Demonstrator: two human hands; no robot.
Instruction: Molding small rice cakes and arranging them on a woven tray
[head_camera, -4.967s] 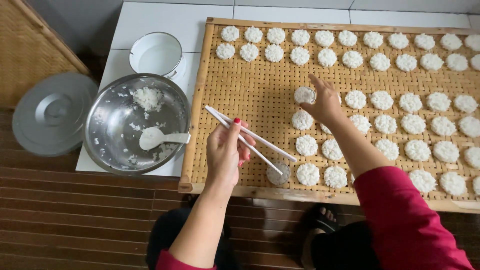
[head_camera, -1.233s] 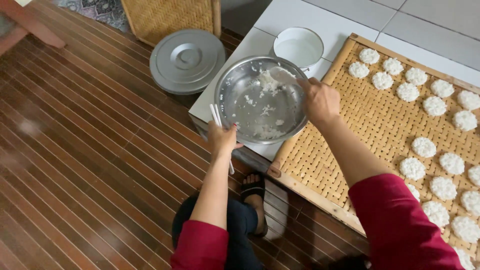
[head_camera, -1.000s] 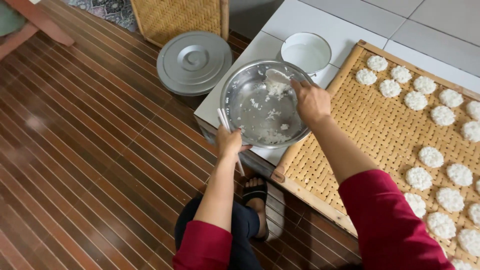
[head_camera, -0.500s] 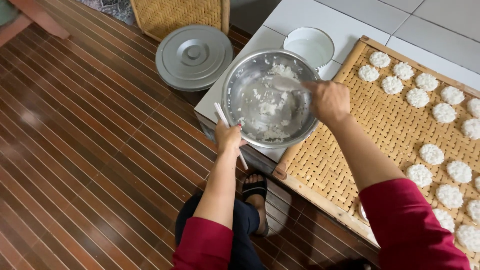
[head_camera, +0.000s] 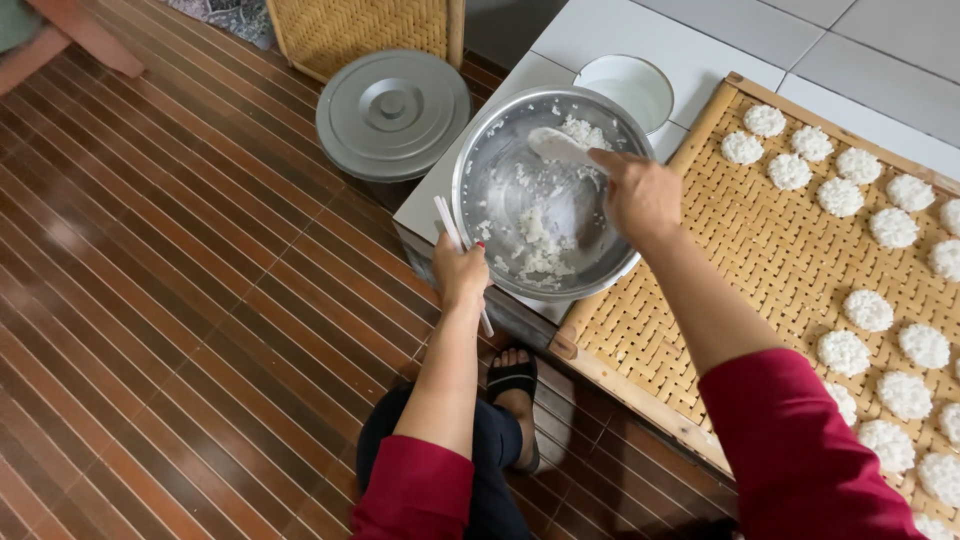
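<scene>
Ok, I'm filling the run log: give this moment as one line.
left hand: grips metal bowl rim, holds chopsticks | right hand: white rice paddle in sticky rice | woven tray: rice cakes

white tiled platform (head_camera: 640, 30): steel bowl (head_camera: 500, 170); white bowl (head_camera: 630, 88); woven tray (head_camera: 760, 250) | wooden floor (head_camera: 150, 300): grey lid (head_camera: 392, 112)

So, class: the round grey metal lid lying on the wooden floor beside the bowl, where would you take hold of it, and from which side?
Grip the raised knob at the centre of the grey lid, coming straight down from above. The lid lies flat with its knob facing up, and its rim sits low, so the edge offers little to pinch. The left hand is the nearer one.
</scene>
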